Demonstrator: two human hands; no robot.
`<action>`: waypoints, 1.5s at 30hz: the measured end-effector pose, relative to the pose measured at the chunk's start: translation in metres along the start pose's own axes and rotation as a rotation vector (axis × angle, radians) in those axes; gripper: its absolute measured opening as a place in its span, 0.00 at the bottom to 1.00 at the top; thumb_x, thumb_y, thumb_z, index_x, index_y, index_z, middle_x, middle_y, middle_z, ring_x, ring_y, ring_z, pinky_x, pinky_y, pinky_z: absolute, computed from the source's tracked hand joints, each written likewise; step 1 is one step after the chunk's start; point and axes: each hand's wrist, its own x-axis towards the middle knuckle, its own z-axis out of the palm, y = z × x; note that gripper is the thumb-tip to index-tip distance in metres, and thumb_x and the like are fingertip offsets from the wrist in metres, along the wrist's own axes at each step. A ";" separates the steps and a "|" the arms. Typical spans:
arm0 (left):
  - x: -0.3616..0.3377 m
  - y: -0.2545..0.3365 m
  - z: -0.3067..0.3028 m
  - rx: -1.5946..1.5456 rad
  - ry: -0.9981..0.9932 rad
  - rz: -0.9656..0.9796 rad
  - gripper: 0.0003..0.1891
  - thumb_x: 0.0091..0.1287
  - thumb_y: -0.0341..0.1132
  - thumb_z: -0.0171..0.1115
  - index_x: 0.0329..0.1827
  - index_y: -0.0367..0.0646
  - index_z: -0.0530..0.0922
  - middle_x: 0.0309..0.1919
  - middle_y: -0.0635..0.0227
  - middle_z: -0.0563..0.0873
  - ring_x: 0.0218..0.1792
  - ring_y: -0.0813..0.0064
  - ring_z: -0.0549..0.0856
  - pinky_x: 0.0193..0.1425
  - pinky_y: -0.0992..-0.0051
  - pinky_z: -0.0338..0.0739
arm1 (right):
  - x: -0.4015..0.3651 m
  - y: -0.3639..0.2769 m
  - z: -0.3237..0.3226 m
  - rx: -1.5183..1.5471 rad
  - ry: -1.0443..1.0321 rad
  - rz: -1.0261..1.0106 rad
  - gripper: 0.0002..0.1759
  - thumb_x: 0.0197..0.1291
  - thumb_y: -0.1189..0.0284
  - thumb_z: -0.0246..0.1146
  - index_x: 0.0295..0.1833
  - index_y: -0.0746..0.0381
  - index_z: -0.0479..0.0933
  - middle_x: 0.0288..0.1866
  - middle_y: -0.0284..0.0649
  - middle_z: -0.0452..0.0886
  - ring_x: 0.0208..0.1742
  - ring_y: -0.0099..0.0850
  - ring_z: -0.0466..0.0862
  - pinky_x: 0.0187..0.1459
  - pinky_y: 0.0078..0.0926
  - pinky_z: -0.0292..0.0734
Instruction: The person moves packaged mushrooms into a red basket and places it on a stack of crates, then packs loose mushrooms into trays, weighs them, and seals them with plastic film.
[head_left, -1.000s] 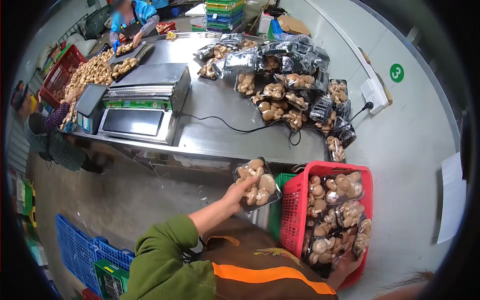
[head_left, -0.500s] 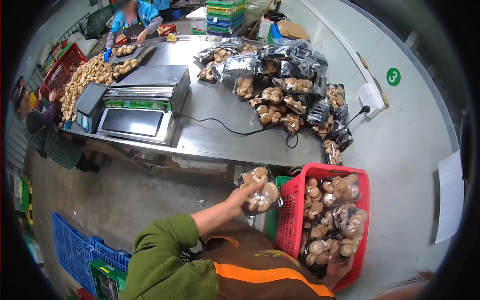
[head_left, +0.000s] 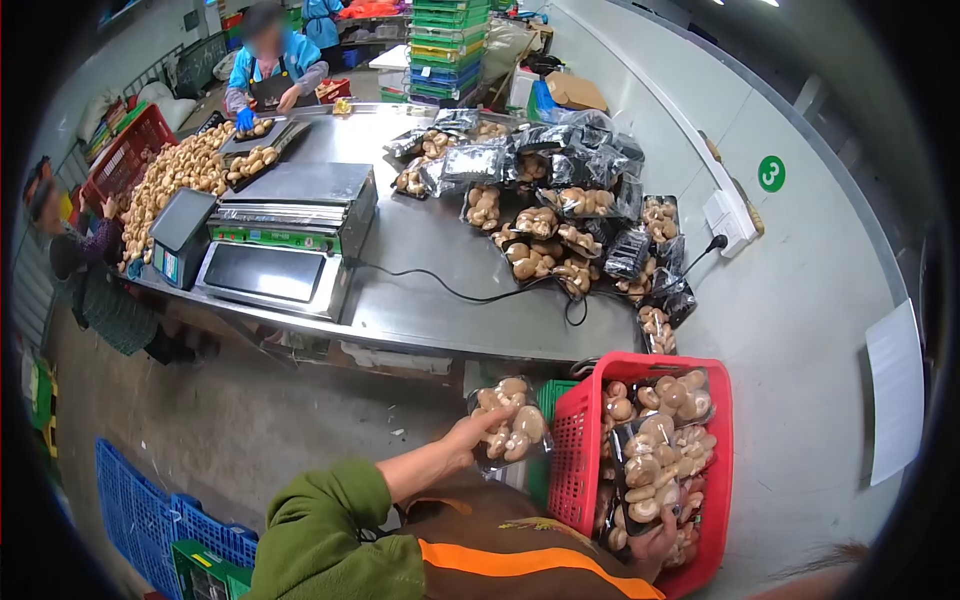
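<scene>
My left hand (head_left: 465, 442) grips a film-wrapped pack of mushrooms (head_left: 515, 432) by its edge, thumb on top, left of the red basket (head_left: 574, 455). Low inside the basket, my right hand (head_left: 655, 542) is closed on the near end of another wrapped mushroom pack (head_left: 645, 462), which lies lengthwise over other packs; part of its fingers is hidden. More wrapped packs (head_left: 685, 392) fill the basket around it, their brown caps showing through the clear film.
On the steel table (head_left: 430, 320) stand a wrapping machine (head_left: 290, 220), a scale (head_left: 180, 235), loose mushrooms (head_left: 175, 185) and a heap of wrapped packs (head_left: 560, 190). A black cord (head_left: 450, 290) crosses it. Co-workers (head_left: 275, 65) work at its far side and left end. Blue crates (head_left: 165, 510) lie on the floor.
My right hand has shifted left within the basket, and the pack in it has moved from the right side towards the middle. My left hand still holds its pack. The view has tilted slightly upward.
</scene>
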 end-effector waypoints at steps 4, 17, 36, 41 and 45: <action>0.005 -0.007 -0.006 -0.034 -0.007 -0.010 0.23 0.60 0.44 0.69 0.51 0.38 0.74 0.39 0.68 0.82 0.37 0.76 0.84 0.41 0.76 0.81 | -0.006 0.003 -0.003 -0.054 0.038 -0.052 0.33 0.62 0.67 0.55 0.71 0.63 0.57 0.69 0.45 0.66 0.68 0.43 0.68 0.68 0.45 0.62; 0.004 -0.002 0.001 -0.121 -0.147 -0.087 0.20 0.63 0.41 0.65 0.54 0.42 0.73 0.44 0.66 0.81 0.43 0.70 0.83 0.47 0.67 0.80 | -0.010 0.012 0.003 -0.113 0.137 -0.156 0.30 0.61 0.72 0.53 0.70 0.66 0.59 0.68 0.46 0.67 0.68 0.40 0.69 0.69 0.42 0.62; 0.005 0.001 0.018 0.175 -0.118 -0.091 0.21 0.69 0.47 0.57 0.61 0.47 0.73 0.51 0.70 0.82 0.48 0.76 0.82 0.51 0.73 0.78 | -0.040 -0.035 -0.042 0.252 0.462 -0.640 0.23 0.66 0.70 0.52 0.64 0.65 0.66 0.61 0.44 0.76 0.62 0.39 0.75 0.63 0.42 0.69; -0.001 0.008 0.039 0.220 -0.113 -0.054 0.25 0.68 0.49 0.59 0.63 0.46 0.71 0.54 0.71 0.80 0.50 0.76 0.81 0.52 0.73 0.76 | -0.004 -0.037 -0.043 0.458 0.649 -0.614 0.15 0.59 0.72 0.64 0.51 0.62 0.71 0.49 0.39 0.79 0.53 0.34 0.79 0.59 0.37 0.74; 0.006 0.010 0.037 0.262 -0.166 -0.044 0.31 0.67 0.51 0.58 0.69 0.44 0.66 0.62 0.66 0.75 0.59 0.72 0.76 0.61 0.68 0.73 | 0.019 -0.031 -0.064 0.518 0.756 -0.451 0.16 0.58 0.73 0.65 0.50 0.66 0.72 0.52 0.48 0.77 0.52 0.38 0.80 0.54 0.35 0.80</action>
